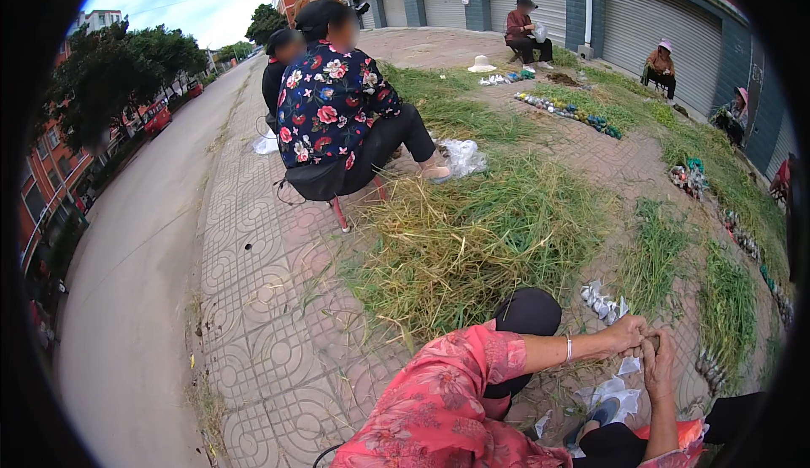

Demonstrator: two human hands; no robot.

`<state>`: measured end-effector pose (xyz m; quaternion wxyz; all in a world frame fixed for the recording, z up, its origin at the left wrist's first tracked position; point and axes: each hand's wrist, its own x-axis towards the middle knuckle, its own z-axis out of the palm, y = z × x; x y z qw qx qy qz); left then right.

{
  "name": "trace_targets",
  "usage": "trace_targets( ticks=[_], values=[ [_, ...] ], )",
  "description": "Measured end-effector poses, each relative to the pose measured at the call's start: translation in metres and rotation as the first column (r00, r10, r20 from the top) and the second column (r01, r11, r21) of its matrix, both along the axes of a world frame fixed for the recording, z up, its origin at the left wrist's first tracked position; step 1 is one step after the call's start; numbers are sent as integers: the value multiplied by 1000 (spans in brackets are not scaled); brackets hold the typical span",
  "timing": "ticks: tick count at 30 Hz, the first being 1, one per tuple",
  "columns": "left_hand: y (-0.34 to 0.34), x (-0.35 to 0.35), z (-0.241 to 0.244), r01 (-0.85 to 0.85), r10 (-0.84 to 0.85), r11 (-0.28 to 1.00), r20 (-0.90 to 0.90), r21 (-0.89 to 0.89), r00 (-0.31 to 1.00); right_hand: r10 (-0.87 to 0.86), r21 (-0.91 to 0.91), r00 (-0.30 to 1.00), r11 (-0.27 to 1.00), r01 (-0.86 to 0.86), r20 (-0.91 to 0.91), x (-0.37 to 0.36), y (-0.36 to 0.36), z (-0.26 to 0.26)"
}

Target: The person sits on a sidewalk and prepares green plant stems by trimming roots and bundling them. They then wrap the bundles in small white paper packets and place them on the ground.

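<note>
My left hand [625,335], with a bangle at the wrist, meets my right hand [660,365] at the lower right. My right fingers curl around a small brown lump [653,343], perhaps soil. The left fingertips touch or pinch at it; what they grip is hidden. Just below hangs or lies a small white plastic piece [629,365]. More white plastic sheets [610,395] lie on the paving by my shoe [604,412]. Left of my hands is a row of small plastic-wrapped bundles [600,302]. Long green seedlings [655,256] lie beyond my hands.
A large heap of cut grass-like plants [481,240] lies ahead of my knee [528,311]. Another person [332,107] sits on a low stool to the left, with others behind. Farther off, people sit near rows of wrapped bundles [569,112]. More seedlings [728,310] lie at right.
</note>
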<state>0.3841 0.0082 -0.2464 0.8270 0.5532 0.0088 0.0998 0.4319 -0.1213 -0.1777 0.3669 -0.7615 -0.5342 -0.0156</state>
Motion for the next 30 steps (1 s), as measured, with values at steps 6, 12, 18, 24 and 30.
trace_targets(
  ticks=[6, 12, 18, 24, 30],
  values=[
    [-9, 0, -5, -53, 53, 998, -14, -41, 999, -42, 56, 993, 997, 48, -107, 30, 0, -41],
    [-14, -7, -7, -152, 152, 987, 10, 60, 988, -4, 121, 741, 986, 115, -671, 5, 7, -22],
    [-29, 3, -7, -80, 82, 989, -16, 121, 996, -91, 56, 819, 987, 148, -566, 50, -11, -65],
    [-27, -2, -8, -88, 93, 991, -43, 97, 995, -176, 78, 859, 967, 242, -481, 36, 0, -55],
    [-28, 1, -10, -173, 129, 832, 120, 527, 984, -125, -110, 330, 992, 63, -936, 32, -15, -12]
  ],
)
